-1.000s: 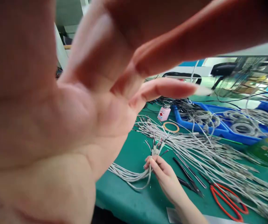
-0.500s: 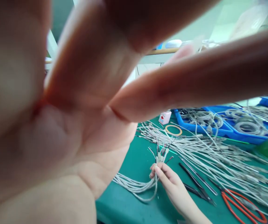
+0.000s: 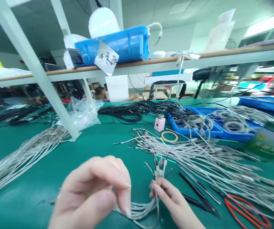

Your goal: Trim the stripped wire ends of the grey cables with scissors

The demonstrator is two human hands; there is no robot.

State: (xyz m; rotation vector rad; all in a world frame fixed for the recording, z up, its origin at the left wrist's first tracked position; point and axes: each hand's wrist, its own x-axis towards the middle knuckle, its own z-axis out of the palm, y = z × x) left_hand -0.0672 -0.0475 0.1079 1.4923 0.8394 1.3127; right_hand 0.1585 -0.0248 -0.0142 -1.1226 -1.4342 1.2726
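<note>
My right hand (image 3: 172, 200) pinches a bunch of grey cables (image 3: 143, 210) just below their ends. Stripped red, black and white wire tips and pale connectors (image 3: 159, 171) stick up above its fingers. From that grip the cables loop down and to the left. My left hand (image 3: 96, 171) hovers in front of the loop, nearer the camera, with curved fingers and a gap between thumb and forefinger. Nothing shows in it. Its fingertips overlap the cables in the view, and I cannot tell whether they touch.
Many loose grey cables (image 3: 189, 156) spread to the right, beside black-handled tweezers (image 3: 196, 190) and orange-handled scissors (image 3: 243, 210). Behind are a pink bottle (image 3: 160, 123), a tape ring (image 3: 169, 136) and blue trays (image 3: 222, 133). A shelf post (image 3: 55, 98) stands at left, near another cable pile (image 3: 31, 149).
My left hand has come down from right before the camera, where it covered much of the view, to beside the cables. My right hand still holds the bunch.
</note>
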